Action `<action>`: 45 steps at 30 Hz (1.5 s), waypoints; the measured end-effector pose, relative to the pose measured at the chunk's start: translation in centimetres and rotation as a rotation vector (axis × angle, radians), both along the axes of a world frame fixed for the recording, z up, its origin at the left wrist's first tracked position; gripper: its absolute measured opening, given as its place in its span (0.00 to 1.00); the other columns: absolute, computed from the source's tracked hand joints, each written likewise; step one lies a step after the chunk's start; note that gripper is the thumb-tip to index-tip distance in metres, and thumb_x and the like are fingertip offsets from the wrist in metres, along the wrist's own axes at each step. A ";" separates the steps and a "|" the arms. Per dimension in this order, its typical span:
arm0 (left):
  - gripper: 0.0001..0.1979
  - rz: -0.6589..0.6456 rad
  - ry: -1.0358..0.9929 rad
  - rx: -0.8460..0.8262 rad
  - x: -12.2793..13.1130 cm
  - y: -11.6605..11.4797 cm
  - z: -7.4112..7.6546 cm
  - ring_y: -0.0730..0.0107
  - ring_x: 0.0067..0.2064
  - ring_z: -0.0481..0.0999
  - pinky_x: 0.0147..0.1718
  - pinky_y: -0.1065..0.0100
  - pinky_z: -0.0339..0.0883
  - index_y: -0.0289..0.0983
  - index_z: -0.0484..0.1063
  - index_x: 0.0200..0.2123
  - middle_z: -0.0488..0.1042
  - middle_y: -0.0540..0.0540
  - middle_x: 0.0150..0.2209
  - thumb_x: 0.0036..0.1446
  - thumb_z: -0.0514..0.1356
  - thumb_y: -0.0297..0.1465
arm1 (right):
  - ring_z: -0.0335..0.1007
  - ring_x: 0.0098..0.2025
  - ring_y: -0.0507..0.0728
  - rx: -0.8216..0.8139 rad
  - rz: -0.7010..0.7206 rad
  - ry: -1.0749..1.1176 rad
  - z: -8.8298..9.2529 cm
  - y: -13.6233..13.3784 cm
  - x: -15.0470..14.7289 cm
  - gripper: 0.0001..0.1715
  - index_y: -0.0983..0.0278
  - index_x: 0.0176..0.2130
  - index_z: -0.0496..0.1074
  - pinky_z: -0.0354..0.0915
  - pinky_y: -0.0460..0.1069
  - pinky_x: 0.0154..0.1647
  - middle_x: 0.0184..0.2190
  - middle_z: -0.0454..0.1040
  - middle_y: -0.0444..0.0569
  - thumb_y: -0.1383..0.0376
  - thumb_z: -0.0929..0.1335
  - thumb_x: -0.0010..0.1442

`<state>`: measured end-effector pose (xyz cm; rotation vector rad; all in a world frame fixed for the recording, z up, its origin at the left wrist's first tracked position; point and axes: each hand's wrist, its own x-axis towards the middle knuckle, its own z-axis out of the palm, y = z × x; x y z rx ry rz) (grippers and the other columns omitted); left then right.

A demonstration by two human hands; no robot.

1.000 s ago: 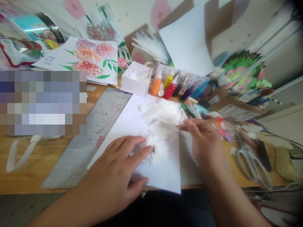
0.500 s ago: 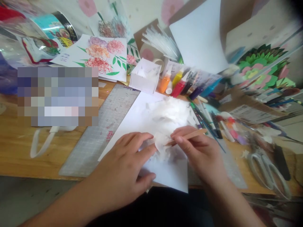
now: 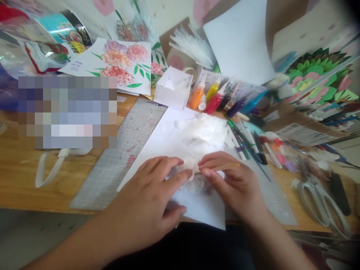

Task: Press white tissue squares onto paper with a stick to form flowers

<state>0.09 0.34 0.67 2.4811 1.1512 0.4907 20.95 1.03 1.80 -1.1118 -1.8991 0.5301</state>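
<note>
My left hand (image 3: 149, 198) lies on a white sheet of paper (image 3: 168, 138), its fingers pressed down beside a small white tissue tuft (image 3: 190, 165). My right hand (image 3: 230, 183) pinches a thin wooden stick (image 3: 225, 166), whose tip meets the tuft next to my left fingertips. A heap of loose white tissue pieces (image 3: 205, 131) lies on the sheet just beyond both hands. The sheet rests on a grey cutting mat (image 3: 123, 157) on the wooden table (image 3: 17, 180).
Paint bottles (image 3: 209, 98) and a small white box (image 3: 173, 92) stand behind the sheet. Pens and brushes (image 3: 247, 140) lie to the right, scissors (image 3: 317, 200) further right. Flower paintings (image 3: 118, 63), a bundle of clear sticks (image 3: 194, 47) and paper flowers (image 3: 315, 75) fill the back.
My right hand has brought the stick leftward and down to the tissue tuft by my left fingertips. The view has shifted slightly.
</note>
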 end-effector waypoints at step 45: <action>0.23 0.007 0.030 -0.023 0.1 0.1 0.2 0.51 0.58 0.61 0.56 0.47 0.59 0.47 0.68 0.53 0.60 0.45 0.60 0.53 0.61 0.34 | 0.69 0.44 0.59 0.140 -0.020 -0.108 -0.1 -1.5 0.7 0.08 0.58 0.36 0.76 0.66 0.57 0.45 0.39 0.73 0.49 0.69 0.68 0.57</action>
